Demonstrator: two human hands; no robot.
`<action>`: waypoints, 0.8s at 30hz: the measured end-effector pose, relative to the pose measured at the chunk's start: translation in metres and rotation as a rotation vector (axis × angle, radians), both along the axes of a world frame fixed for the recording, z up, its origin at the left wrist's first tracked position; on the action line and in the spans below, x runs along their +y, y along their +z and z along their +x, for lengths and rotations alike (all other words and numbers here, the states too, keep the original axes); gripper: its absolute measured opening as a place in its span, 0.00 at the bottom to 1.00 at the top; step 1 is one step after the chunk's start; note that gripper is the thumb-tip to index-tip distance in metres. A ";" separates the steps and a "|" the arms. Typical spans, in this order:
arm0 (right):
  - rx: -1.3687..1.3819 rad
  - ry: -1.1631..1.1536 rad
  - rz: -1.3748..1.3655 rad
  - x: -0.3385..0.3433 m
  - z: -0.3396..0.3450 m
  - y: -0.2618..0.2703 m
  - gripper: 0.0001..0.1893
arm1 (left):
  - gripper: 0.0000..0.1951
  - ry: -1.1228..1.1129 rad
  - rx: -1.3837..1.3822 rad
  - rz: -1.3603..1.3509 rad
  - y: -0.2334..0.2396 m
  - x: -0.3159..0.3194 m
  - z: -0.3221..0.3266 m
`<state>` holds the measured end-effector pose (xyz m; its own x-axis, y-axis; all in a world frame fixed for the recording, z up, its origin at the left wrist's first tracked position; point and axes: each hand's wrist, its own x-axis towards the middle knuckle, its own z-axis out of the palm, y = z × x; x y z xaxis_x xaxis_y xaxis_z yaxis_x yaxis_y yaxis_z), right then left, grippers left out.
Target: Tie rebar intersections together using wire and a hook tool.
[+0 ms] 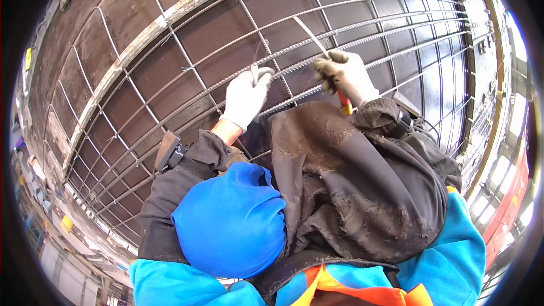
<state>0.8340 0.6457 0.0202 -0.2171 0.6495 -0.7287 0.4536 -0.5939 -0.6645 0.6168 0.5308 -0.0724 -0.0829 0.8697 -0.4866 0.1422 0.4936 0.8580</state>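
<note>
My left hand (pixel 246 97), in a white glove, is above the rebar mesh (pixel 199 77), with its thumb and fingers pinched together. A thin, blurred strand of tie wire (pixel 256 53) rises from the fingertips beside a bar crossing. My right hand (pixel 346 74), gloved too, is closed around a hand tool (pixel 312 37) with a long, narrow metal shaft. The tool's red and yellow handle (pixel 345 103) sticks out below the fist. Its shaft slants up and left over the bars, and the shape of its tip is not clear.
A curved-looking formwork edge (pixel 114 70) borders the mesh, with bent bars passing over it at the left. My dark, dirty apron (pixel 352 178) covers my knees close to the bars. A blue cloth-covered round shape (pixel 229 221) is at the lower left.
</note>
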 end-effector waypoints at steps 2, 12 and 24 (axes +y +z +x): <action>0.046 -0.089 -0.045 -0.010 -0.001 -0.003 0.08 | 0.14 -0.059 -0.220 -0.091 0.008 0.006 0.012; -0.012 0.113 0.002 -0.051 0.008 -0.019 0.11 | 0.13 -0.498 -0.197 -0.238 0.021 -0.040 0.014; 0.141 0.075 -0.228 -0.086 0.017 -0.050 0.07 | 0.13 -0.310 -0.218 -0.445 0.010 -0.092 0.018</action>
